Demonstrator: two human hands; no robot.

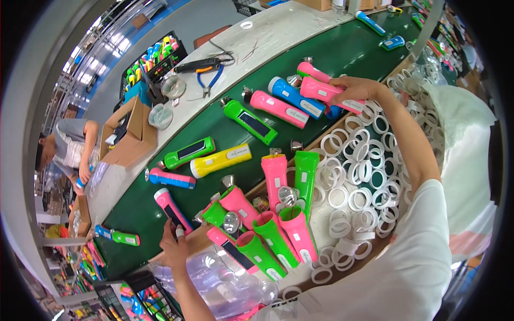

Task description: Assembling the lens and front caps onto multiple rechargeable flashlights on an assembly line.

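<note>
My right hand [357,90] reaches across to the belt's far side, its fingers closed over the body of a pink flashlight [318,90]. Near the belt's front edge, my left hand [174,244] grips the lower end of a pink-and-blue flashlight [170,206] with a dark panel; one finger wears a white wrap. Between the hands, a yellow flashlight [220,160], a green one [250,122] and a blue one [295,96] lie on the green belt [184,125]. Several pink and green bodies [270,235] with open ends stand bunched in front of me, some with silvery reflectors [288,196] hanging out.
White plastic rings [369,171] fill a tray at the right, beside a white sack [460,139]. Beyond the belt, pliers [208,80] and a cardboard box [128,134] rest on a pale ledge. A co-worker [75,144] is at the left. Clear plastic [214,283] lies near me.
</note>
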